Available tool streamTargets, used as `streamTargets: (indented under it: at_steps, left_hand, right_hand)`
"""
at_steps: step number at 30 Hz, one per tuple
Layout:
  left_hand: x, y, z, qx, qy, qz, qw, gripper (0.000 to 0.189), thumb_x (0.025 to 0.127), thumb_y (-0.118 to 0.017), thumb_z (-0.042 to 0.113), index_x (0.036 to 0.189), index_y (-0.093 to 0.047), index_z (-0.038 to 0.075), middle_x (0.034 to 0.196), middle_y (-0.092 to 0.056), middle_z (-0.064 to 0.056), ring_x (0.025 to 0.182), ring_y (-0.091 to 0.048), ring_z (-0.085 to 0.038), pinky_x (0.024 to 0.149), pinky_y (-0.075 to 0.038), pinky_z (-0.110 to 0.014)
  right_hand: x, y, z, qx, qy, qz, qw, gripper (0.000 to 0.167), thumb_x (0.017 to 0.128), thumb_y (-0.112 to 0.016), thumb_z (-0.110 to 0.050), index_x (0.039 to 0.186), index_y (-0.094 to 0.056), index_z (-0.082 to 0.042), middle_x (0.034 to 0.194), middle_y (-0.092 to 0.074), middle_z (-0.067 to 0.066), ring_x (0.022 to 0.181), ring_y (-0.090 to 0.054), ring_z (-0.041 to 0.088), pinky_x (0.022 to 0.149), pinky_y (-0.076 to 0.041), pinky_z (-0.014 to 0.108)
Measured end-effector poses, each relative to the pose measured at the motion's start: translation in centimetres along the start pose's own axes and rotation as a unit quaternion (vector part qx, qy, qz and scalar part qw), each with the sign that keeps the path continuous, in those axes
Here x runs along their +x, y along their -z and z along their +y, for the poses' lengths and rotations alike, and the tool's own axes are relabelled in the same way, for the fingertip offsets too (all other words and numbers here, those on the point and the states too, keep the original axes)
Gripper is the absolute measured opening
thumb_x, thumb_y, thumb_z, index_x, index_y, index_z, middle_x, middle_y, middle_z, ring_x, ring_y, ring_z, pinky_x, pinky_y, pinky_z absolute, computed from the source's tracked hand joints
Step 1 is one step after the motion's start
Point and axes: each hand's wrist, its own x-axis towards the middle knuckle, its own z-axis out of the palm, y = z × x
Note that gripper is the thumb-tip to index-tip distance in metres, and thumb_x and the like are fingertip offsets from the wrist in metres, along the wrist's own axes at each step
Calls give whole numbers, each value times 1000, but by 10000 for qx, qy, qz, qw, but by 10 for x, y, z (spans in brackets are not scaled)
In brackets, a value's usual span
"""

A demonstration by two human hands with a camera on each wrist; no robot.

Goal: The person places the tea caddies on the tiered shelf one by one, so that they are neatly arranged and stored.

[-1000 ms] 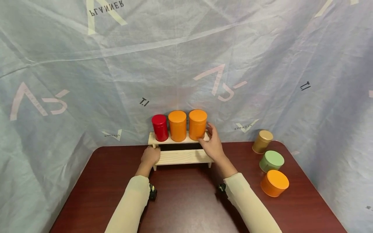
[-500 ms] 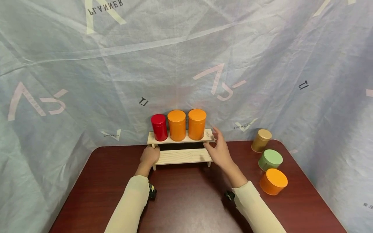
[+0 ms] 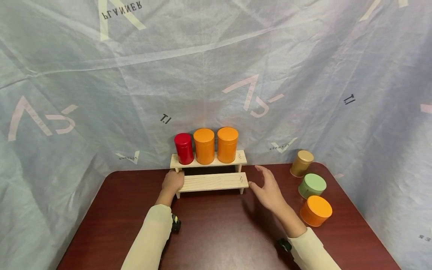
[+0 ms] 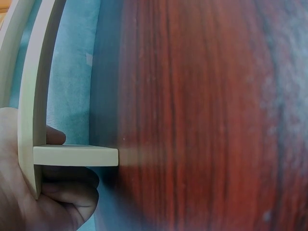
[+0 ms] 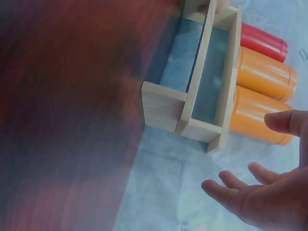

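The left hand (image 3: 173, 182) is gripping the wooden rack (image 3: 216, 181) by its left end, 3 canisters (image 3: 204, 148) standing on top; the released right hand (image 3: 270, 193) is hovering alongside, spread. The curtain (image 3: 202, 86) is showing flipped "PLANNER".

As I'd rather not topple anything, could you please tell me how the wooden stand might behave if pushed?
The wooden stand is likely stiff, showing no visible bend. It may resist sliding, since the left hand grips one end. A jolt could tip the red tin or two orange tins upright on top.
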Motion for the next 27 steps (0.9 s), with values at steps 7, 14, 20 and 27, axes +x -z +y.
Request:
streamTargets:
  at_steps: [7,14,20,27]
  left_hand:
    - [6,-3,-4,29,6,-47,10000,61,107,-36,37,150,-52,-3,122,-66,-23,94,-67,-33,79,-55,-47]
    - [9,-2,-6,10,26,-26,10000,61,107,-37,38,150,-53,-2,122,-66,-22,95,-69,-33,78,-55,-45]
    - [9,-2,-7,45,0,19,10000,62,107,-36,39,150,-53,-3,128,-65,-23,100,-68,-35,85,-57,-51]
    - [5,0,-5,29,-8,-79,10000,63,107,-35,39,153,-50,-2,134,-62,-23,96,-63,-31,81,-53,-46]
  right_hand:
    - [-18,16,3,-608,360,126,9974,54,96,-74,-18,144,-56,-2,150,-52,22,140,-51,43,115,-42,64]
    - [-36,38,-8,-2203,203,-244,9749,50,95,-76,-31,133,-66,-1,138,-62,27,133,-54,51,110,-41,71]
    - [-47,54,-13,-3110,-517,-796,9456,66,94,-75,-43,138,-62,4,139,-59,36,134,-45,64,107,-31,83]
    - [-57,73,-4,-3335,-1048,-1229,9288,80,95,-72,-51,145,-54,8,140,-53,41,133,-41,67,103,-30,84]
